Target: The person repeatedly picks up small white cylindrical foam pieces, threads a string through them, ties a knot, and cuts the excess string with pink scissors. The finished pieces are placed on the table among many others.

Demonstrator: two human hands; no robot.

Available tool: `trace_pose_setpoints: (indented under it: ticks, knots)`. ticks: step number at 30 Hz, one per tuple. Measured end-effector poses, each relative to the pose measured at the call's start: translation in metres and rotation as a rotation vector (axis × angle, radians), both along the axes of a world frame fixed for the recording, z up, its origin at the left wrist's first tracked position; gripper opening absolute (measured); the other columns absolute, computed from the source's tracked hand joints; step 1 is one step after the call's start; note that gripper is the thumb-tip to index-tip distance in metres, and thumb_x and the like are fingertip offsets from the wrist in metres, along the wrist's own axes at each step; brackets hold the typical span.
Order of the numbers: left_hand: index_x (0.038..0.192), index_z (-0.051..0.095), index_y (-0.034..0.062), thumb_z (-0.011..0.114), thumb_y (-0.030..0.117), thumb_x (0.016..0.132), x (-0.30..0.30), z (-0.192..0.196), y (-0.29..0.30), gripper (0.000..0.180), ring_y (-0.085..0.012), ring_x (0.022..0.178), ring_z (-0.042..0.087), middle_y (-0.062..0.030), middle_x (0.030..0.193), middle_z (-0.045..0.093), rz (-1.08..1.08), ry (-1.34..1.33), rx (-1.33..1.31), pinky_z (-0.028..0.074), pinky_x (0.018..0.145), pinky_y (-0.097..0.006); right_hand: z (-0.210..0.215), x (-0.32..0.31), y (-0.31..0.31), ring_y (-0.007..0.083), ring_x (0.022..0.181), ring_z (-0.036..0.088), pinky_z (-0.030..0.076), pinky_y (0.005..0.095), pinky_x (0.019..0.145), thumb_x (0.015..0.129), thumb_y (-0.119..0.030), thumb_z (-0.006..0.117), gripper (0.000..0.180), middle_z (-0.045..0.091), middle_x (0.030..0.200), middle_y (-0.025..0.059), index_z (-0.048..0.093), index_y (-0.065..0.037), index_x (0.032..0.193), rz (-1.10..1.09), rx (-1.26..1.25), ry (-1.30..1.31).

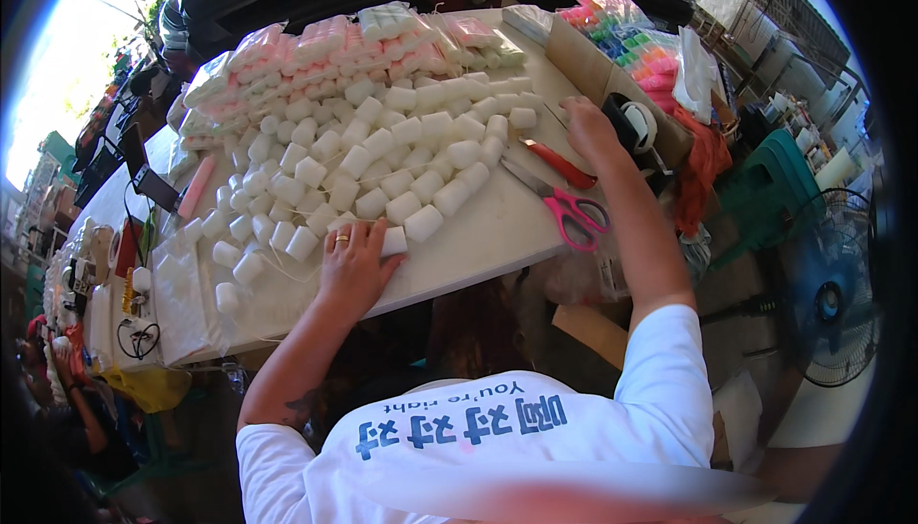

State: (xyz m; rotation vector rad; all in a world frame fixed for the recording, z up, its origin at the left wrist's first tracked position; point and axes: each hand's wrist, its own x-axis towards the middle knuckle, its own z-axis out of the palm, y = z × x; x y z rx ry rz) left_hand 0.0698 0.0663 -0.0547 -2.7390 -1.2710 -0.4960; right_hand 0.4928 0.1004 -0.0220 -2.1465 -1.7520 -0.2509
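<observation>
My left hand [356, 264], with a ring on one finger, rests at the table's near edge against a heap of white foam-like cylinders [402, 129]. One white cylinder [393, 242] sits between its thumb and forefinger. Thin pale strings run among the pieces beside it. Farther right, my right hand [588, 127] reaches across the table with fingers bent together; a thin dark stick-like thing shows beside the fingertips, and what they pinch is hidden. Below that hand lie a red-handled cutter [564, 164] and scissors with pink handles [579, 218].
Clear bags of pink and white rolls [316, 41] are stacked along the far side. A cardboard box [612, 70] with colourful packs stands at right, a roll of white tape [639, 124] by it. A fan [830, 299] is at far right; another person's arm [86, 400] shows at far left.
</observation>
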Motion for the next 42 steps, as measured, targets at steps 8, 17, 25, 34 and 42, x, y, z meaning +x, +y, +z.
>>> trace_pose_setpoints:
  ticks: [8, 17, 25, 34, 42]
  knots:
    - [0.12, 0.05, 0.0059, 0.07, 0.033, 0.077, -0.016, -0.011, -0.005, 0.054, -0.0302, 0.111, 0.05, -0.0125, 0.115, 0.055, 0.061, -0.061, 0.116, 0.031, 0.099, -0.047, -0.011, 0.002, 0.06, 0.0337, 0.118, 0.054, 0.048, 0.0451, 0.09, 0.088, -0.008, 0.046, 0.03, 0.055, 0.126, 0.019, 0.063, -0.004, 0.113, -0.323, -0.408, 0.046]
    - [0.123, 0.045, 0.0078, 0.073, 0.024, 0.076, -0.051, -0.022, -0.023, 0.057, -0.0297, 0.114, 0.047, -0.0108, 0.121, 0.05, 0.129, -0.137, 0.172, 0.025, 0.099, -0.049, -0.008, 0.027, 0.067, 0.0314, 0.109, 0.057, 0.05, 0.0433, 0.088, 0.091, -0.013, 0.045, 0.027, 0.059, 0.114, 0.0155, 0.064, -0.003, 0.108, -0.217, -0.259, -0.366]
    - [0.121, 0.051, 0.0121, 0.072, 0.023, 0.077, -0.073, -0.023, -0.015, 0.05, -0.0275, 0.118, 0.044, -0.0072, 0.122, 0.05, 0.345, -0.219, 0.197, 0.023, 0.099, -0.049, -0.026, 0.037, 0.087, 0.0332, 0.121, 0.051, 0.04, 0.0497, 0.1, 0.087, -0.01, 0.052, 0.04, 0.051, 0.132, 0.0158, 0.054, -0.005, 0.127, -0.216, -0.197, -0.377]
    - [0.123, 0.057, 0.0171, 0.069, 0.016, 0.078, -0.073, -0.021, -0.016, 0.046, -0.0254, 0.121, 0.043, -0.0032, 0.122, 0.051, 0.267, -0.241, 0.107, 0.017, 0.105, -0.047, 0.015, 0.013, 0.07, 0.035, 0.112, 0.056, 0.045, 0.0392, 0.095, 0.078, -0.007, 0.057, 0.041, 0.056, 0.123, 0.0216, 0.057, -0.007, 0.119, -0.077, -0.385, -0.025]
    - [0.125, 0.055, 0.0197, 0.068, 0.013, 0.079, -0.083, -0.021, -0.015, 0.048, -0.0245, 0.12, 0.041, -0.0028, 0.12, 0.05, 0.212, -0.116, 0.108, 0.015, 0.106, -0.05, 0.163, -0.026, -0.015, 0.0343, 0.094, 0.062, 0.05, 0.0413, 0.081, 0.071, -0.005, 0.059, 0.03, 0.063, 0.097, 0.0187, 0.064, -0.01, 0.101, 0.144, -0.088, -0.184]
